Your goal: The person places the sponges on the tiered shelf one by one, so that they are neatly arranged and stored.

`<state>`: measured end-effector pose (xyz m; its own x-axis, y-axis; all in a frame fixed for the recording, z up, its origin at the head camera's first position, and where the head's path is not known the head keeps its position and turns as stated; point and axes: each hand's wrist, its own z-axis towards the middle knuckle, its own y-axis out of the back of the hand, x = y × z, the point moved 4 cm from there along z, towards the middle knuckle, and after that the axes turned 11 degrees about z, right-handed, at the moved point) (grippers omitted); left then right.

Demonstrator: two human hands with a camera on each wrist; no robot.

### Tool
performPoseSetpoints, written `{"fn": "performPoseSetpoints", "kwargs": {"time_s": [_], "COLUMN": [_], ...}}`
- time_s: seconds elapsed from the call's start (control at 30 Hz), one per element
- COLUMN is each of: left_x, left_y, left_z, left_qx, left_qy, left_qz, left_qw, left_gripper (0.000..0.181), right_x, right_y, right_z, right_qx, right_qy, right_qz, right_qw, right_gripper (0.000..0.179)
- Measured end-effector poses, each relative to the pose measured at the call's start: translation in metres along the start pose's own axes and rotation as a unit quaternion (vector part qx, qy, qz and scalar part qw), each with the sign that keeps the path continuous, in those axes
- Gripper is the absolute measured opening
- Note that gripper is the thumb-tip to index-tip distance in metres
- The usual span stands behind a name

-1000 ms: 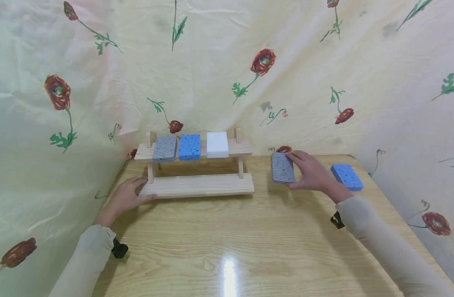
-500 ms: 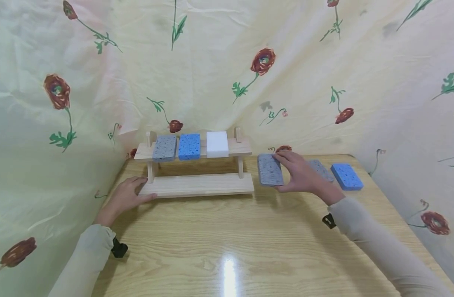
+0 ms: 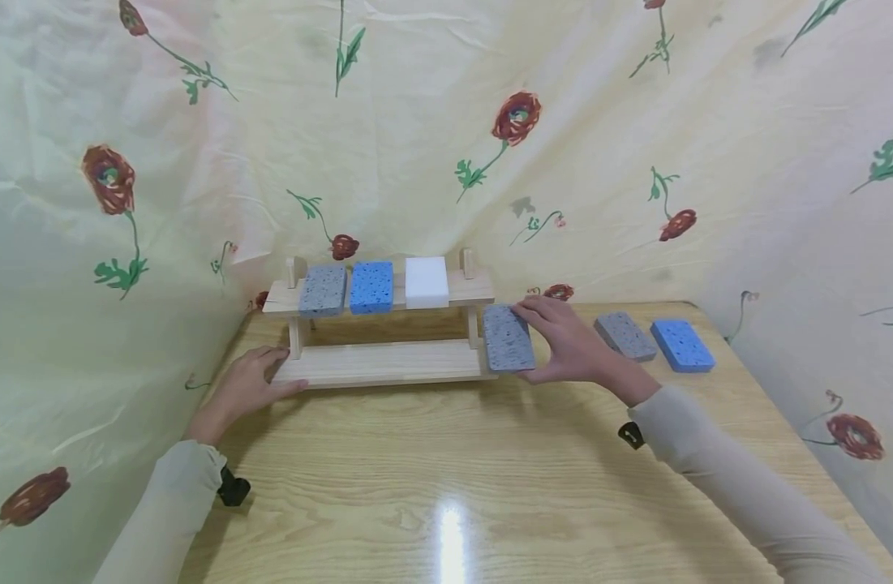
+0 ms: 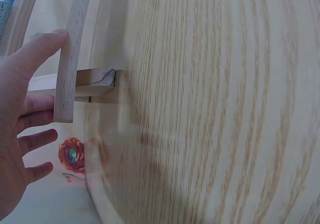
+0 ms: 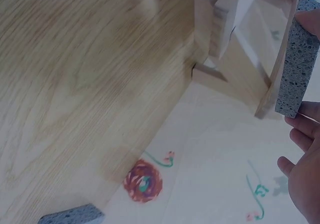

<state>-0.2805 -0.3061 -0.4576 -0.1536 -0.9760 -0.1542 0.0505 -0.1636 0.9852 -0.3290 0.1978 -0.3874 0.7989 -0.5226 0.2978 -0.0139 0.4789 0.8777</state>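
Note:
My left hand [image 3: 247, 385] grips the left end of the lower board of a two-tier wooden shelf [image 3: 388, 363]. In the left wrist view the thumb lies on one face of that board [image 4: 70, 59], with fingers at the other. My right hand [image 3: 573, 345] pinches a grey speckled sponge [image 3: 508, 339] between thumb and fingers, held at the shelf's right end and partly covering it. On the upper tier lie a grey sponge [image 3: 323, 290], a blue sponge [image 3: 371, 286] and a white sponge [image 3: 427, 282], side by side.
To the right, on the wood-grain table [image 3: 417, 470], lie another grey sponge [image 3: 624, 337] and another blue sponge [image 3: 682, 345]. A flower-patterned cloth [image 3: 417, 162] hangs behind the shelf and along both sides.
My right hand has carried the grey sponge leftward to the shelf's right end, uncovering the grey sponge on the table. The left hand stays on the shelf.

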Motion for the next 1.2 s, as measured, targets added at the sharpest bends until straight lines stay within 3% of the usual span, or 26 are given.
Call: {"fn": "performPoseSetpoints", "kwargs": {"time_s": [0.47,1.2], "left_x": [0.003,0.003], "left_y": [-0.002,-0.003], "left_z": [0.001,0.002], "left_qx": [0.005,0.001], "left_qy": [0.000,0.002], "left_qz": [0.001,0.005], "left_qw": [1.0000,1.0000], "left_gripper": [0.091,0.091], "right_x": [0.031,0.067], "right_y": [-0.017,-0.050], "right_z": [0.017,0.053], "right_qx": [-0.020,-0.012], "right_qy": [0.068,0.103], "right_qz": [0.005,-0.009], "right_qw": [0.9975,0.9946], "right_gripper": [0.107,0.111]}}
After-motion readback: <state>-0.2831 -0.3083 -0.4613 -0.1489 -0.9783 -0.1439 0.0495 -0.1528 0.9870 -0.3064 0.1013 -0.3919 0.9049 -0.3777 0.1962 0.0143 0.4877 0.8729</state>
